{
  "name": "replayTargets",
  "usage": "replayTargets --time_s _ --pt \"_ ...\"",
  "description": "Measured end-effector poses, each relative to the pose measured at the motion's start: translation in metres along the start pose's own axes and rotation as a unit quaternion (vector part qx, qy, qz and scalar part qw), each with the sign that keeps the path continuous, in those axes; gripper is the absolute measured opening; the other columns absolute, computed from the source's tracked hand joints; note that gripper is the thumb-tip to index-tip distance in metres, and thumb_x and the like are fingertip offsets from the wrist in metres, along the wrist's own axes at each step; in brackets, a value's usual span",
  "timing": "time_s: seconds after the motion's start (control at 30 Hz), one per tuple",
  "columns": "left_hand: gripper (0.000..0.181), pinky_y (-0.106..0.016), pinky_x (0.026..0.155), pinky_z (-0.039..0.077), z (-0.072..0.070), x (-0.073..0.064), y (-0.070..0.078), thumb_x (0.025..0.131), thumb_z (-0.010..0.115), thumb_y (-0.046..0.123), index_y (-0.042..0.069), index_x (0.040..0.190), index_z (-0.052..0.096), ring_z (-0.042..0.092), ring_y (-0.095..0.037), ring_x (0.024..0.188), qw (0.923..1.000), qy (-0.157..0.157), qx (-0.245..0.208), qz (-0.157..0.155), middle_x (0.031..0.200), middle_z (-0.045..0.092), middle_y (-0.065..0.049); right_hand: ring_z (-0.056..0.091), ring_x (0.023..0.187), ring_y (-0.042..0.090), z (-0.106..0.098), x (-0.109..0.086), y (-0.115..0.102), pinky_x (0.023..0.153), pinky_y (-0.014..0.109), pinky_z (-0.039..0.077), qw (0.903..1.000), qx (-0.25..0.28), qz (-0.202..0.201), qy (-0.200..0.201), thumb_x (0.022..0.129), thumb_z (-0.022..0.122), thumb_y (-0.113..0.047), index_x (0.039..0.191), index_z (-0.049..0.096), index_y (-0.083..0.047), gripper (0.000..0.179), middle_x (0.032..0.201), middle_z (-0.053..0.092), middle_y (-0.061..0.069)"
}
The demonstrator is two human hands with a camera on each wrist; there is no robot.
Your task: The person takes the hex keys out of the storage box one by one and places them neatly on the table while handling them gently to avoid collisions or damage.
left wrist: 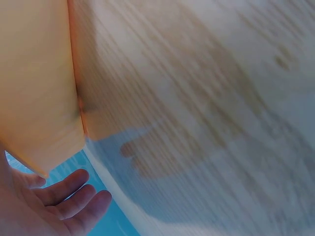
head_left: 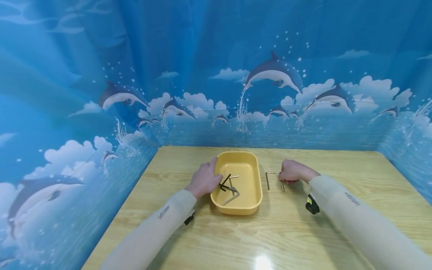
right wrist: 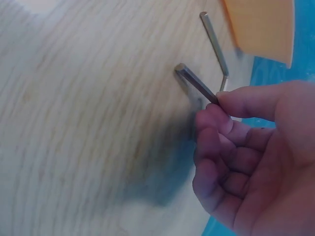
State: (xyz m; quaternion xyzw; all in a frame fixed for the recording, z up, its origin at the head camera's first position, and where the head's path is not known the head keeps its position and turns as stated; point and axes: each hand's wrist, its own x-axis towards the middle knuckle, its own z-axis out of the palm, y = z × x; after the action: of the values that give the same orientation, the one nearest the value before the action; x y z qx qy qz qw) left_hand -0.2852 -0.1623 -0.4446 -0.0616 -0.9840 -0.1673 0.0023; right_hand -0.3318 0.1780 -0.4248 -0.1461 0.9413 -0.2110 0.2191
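Observation:
A yellow plastic tub [head_left: 236, 210] stands on the table with several L-shaped hex keys [head_left: 231, 200], black and silver, lying in its left part. My left hand [head_left: 204, 179] holds the tub's left rim, thumb over the inner side; the left wrist view shows the other fingers [left wrist: 74, 201] loosely bent outside the wall. To the right of the tub, my right hand [head_left: 293, 171] pinches a silver hex key [right wrist: 196, 82] between thumb and forefinger, its free end pointing down toward the tabletop. Another silver hex key [head_left: 268, 180] lies between that hand and the tub.
The wood-grain table [head_left: 216, 243] extends around the tub, and its far edge meets a blue curtain [head_left: 209, 75] printed with dolphins. That curtain also rises along the left and right sides. A black wrist device [head_left: 312, 204] sits under the right sleeve.

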Motion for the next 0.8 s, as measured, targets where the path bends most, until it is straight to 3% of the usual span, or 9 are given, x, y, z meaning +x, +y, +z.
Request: replayTargets --time_s 0.47,0.8 --pt "0.073 -0.054 0.109 0.044 0.001 -0.003 0.001 0.098 0.052 0.039 0.013 0.161 0.023 0.047 -0.038 0.137 1.0000 -0.001 0.001 0.000 0.148 0.050 -0.022 0.043 0.043 0.011 0.013 0.006 0.006 0.048 0.026 0.040 0.9996 0.005 0.003 0.029 0.092 0.060 -0.017 0.060 0.067 -0.010 0.034 0.052 0.057 0.001" --pt "0.074 -0.055 0.109 0.044 0.000 0.000 0.000 0.098 0.053 0.040 0.013 0.161 0.024 0.047 -0.038 0.137 1.0000 0.008 -0.003 0.005 0.148 0.050 -0.022 0.043 0.044 0.011 0.011 0.007 0.003 0.048 0.027 0.040 0.9990 -0.003 0.018 0.041 0.095 0.057 -0.014 0.062 0.065 -0.010 0.034 0.053 0.058 0.002"
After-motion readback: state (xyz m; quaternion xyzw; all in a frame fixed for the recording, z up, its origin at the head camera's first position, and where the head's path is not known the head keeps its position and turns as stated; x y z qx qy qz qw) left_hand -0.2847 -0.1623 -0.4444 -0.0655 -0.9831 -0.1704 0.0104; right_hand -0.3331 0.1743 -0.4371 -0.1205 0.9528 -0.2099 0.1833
